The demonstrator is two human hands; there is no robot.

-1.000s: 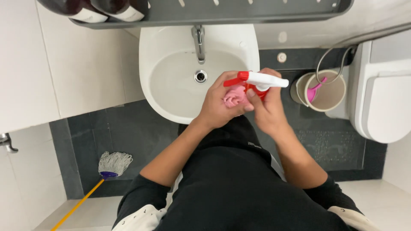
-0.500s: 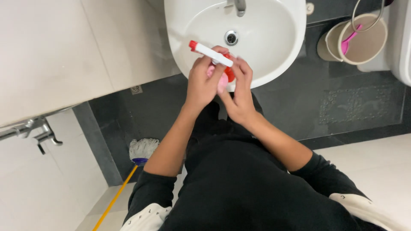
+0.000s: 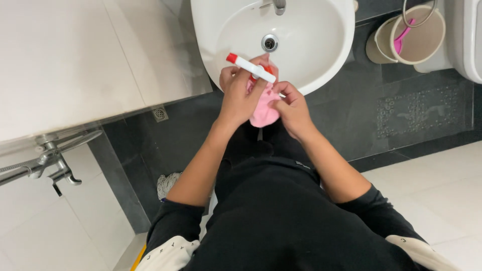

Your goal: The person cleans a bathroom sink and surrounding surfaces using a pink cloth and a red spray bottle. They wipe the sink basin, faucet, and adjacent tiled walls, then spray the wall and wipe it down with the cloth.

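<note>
While over the glossy round basin (image 3: 321,55), upper centre: left hand (image 3: 241,98) clenched round white-and-red spray bottle (image 3: 251,68), right hand (image 3: 293,108) pinching soft pink cloth (image 3: 263,113).

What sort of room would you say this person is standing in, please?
Most likely a bathroom: a white washbasin with a drain, the edge of a toilet at right, and wall taps over tiles.

Black top with sleeves pushed up to the elbows, bare forearms, cream panels with dark lettering at both sides
</note>
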